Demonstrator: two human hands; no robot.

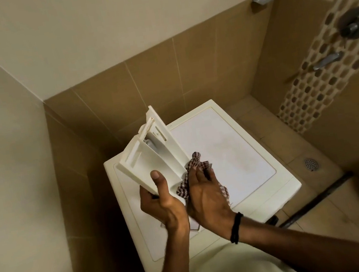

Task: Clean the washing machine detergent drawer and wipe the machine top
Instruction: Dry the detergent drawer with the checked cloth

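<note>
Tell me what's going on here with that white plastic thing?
A person is cleaning a washing machine's detergent drawer. Their left hand grips it near its lower end and holds it tilted up in the air above the machine top. Their right hand holds a checked cloth against the drawer's lower edge.

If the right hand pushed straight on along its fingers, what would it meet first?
The checked cloth under the right hand, then probably the side wall of the detergent drawer; depth is unclear.
</note>
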